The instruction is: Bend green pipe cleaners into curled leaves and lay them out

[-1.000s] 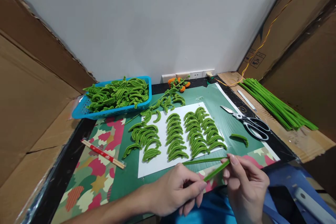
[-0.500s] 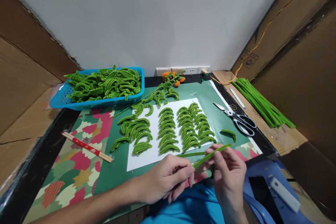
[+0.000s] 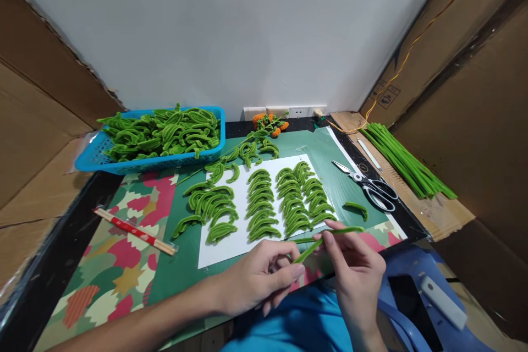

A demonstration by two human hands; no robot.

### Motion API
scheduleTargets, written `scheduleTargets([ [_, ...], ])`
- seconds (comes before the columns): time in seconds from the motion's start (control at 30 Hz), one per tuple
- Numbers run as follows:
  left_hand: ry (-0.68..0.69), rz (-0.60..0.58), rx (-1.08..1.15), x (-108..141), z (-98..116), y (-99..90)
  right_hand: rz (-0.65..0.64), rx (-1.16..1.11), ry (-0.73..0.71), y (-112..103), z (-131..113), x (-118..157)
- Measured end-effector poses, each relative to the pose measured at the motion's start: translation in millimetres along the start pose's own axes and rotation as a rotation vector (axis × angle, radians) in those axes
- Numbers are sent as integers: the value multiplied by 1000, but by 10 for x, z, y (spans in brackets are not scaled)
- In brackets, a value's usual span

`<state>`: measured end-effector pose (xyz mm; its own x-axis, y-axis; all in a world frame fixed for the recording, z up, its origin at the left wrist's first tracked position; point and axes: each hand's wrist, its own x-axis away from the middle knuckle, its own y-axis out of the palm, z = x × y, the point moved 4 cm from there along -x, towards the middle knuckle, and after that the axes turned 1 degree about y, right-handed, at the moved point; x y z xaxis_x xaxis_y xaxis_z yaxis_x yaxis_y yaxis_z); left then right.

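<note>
My left hand pinches the lower end of a green fuzzy stem between thumb and fingers. The stem's other part lies in my right hand, gripped between thumb and index finger, its tip bent toward the right. Another green stem piece shows just behind, between the hands. Beyond them, curved green pieces lie in columns on a white sheet. A single curved piece rests on the green mat to the right of the sheet.
A blue basket heaped with green pieces stands at the back left. Wrapped chopsticks lie at left. Orange flowers sit at the back. At right are scissors, a white pen-like tool and a bundle of green stems.
The stem between my hands now bends at my right fingers, where it was nearly straight. My right hand has shifted slightly left. The whole view has moved a little.
</note>
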<state>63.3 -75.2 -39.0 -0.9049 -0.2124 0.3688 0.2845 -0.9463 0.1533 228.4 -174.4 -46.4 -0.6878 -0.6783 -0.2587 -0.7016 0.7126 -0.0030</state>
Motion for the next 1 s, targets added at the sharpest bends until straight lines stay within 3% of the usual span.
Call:
scheduleTargets([
  [0.13,5,24,30,-6,-23,-23,-179,275,-423,-15,-80,1],
  [0.23,12,53,82,-12,-38,-23,-287,431,-566,-26,-98,-15],
  [0.3,34,124,94,-12,-42,-27,-336,487,-594,-32,-120,-29],
  [0.47,158,431,31,22,-42,-74,-404,585,-604,-39,-187,-40],
  [0.53,185,488,1,29,-49,-83,-420,625,-607,-40,-200,-42],
  [0.83,219,520,34,15,-17,-97,-507,734,-623,-18,-222,-50],
  [1.0,221,484,94,-9,-44,-111,-502,661,-592,-16,-238,-60],
])
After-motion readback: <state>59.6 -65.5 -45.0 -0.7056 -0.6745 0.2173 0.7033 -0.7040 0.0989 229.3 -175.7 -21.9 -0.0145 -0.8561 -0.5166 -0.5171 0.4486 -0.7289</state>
